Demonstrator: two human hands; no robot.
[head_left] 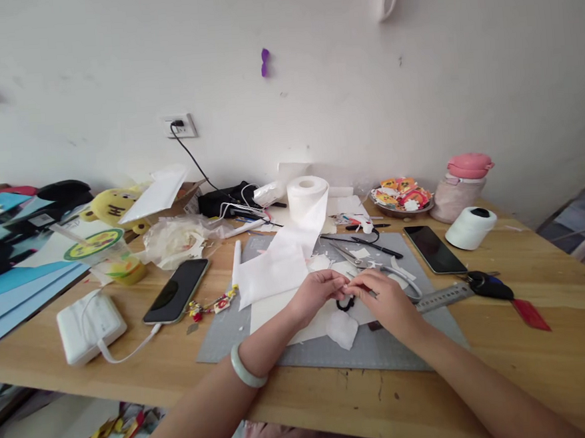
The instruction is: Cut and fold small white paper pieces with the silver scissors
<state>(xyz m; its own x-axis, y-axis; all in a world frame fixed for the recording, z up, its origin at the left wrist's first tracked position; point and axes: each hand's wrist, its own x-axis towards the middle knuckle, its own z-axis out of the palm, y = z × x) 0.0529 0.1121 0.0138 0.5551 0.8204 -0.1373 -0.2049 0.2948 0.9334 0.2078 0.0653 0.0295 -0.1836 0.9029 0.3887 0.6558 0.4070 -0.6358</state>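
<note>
Two phones (176, 294) (435, 249), one mat (312, 352), one ruler (445, 296)

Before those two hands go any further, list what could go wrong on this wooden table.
The silver metal scissors lie among white paper scraps just beyond the bare right hand; a finger might catch a blade. The clear plastic cup with a patterned lid seems to hold drink near the black-screened phone, so a knock could wet it. Snagging the white cable between that phone and the white power bank could drag either.
</note>
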